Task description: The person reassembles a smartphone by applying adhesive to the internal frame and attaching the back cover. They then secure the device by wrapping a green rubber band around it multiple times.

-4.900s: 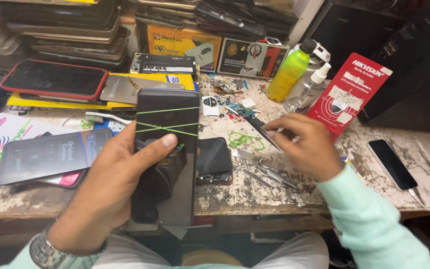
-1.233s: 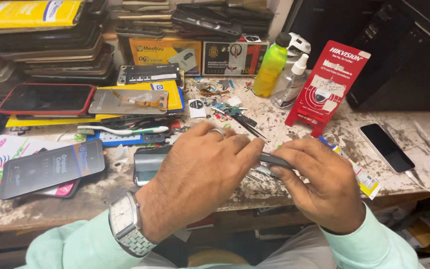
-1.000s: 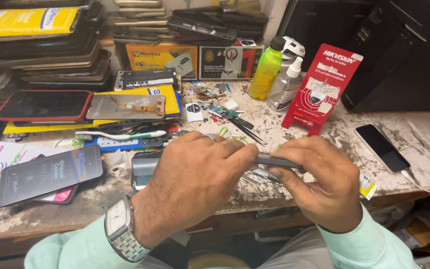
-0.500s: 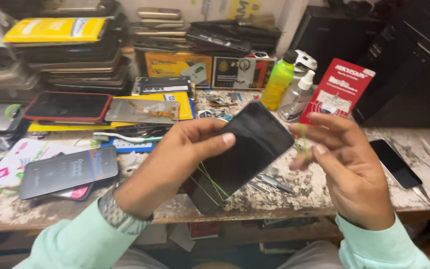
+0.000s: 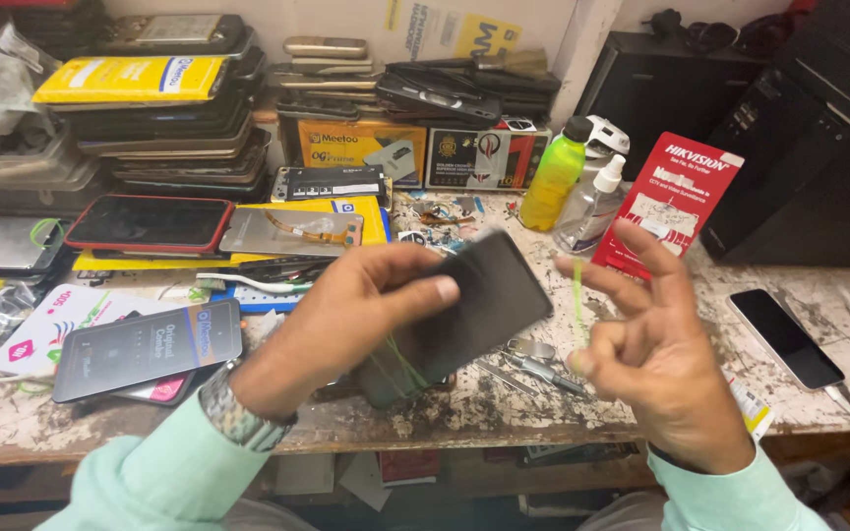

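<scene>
Compared with half a second earlier, the right hand point(image 5: 666, 369) had drawn away, fingers loosely spread, pinching a thin green rubber band point(image 5: 577, 295). The left hand point(image 5: 346, 329) clamped the flat black phone point(image 5: 469, 315), green-banded at its lower end, above the scuffed white bench point(image 5: 504, 413).

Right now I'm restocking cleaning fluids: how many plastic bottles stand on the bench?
2: a yellow-green bottle with black cap and a clear spray bottle beside it, at the back; clutter may hide others.
</scene>
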